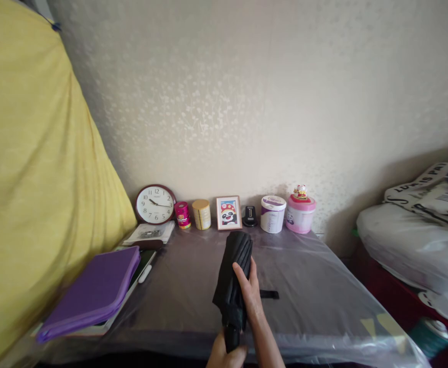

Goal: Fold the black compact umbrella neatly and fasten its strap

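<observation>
A folded black umbrella (pixel 233 271) points away from me over the table (pixel 308 286), which is covered in clear plastic. My left hand (pixel 226 352) is wrapped round its handle at the bottom edge of the view. My right hand (pixel 251 294) lies along the right side of the folded canopy, fingers pressed against the fabric. The umbrella's black strap (pixel 269 294) sticks out to the right of that hand.
Along the wall stand a round clock (pixel 155 204), a pink tin (pixel 182 214), a yellow tin (pixel 201 213), a framed picture (pixel 228 212), a white tub (pixel 272 213) and a pink tub (pixel 300 212). A purple case (pixel 93 291) lies at left beside a yellow curtain (pixel 36 179). Bagged bedding (pixel 416 240) sits at right.
</observation>
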The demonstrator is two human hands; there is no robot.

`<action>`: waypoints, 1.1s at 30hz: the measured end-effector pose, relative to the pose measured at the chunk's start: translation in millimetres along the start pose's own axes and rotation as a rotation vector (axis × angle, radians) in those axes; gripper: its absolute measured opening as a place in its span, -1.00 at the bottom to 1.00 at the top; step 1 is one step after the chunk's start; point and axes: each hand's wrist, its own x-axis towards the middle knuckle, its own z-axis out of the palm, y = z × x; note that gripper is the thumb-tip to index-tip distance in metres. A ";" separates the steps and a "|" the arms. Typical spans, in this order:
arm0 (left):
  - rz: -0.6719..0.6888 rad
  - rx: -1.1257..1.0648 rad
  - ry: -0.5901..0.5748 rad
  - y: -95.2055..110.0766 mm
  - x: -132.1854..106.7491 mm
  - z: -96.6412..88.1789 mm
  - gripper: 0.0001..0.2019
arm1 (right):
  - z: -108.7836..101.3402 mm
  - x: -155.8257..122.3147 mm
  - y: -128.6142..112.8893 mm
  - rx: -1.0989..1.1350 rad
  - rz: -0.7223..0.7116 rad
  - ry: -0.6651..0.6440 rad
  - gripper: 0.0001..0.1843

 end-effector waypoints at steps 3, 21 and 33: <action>0.171 0.156 0.158 -5.9 7.9 0.4 -0.45 | 4.7 -3.4 -3.8 -0.052 -0.056 0.020 -0.19; 0.070 -0.010 0.067 11.0 -1.2 0.2 -0.47 | -6.7 -10.6 -18.5 0.319 0.092 -0.034 -0.22; 0.148 -0.171 -0.296 28.0 -10.8 -16.3 -0.40 | -5.4 -10.1 -19.8 0.392 0.199 -0.069 -0.37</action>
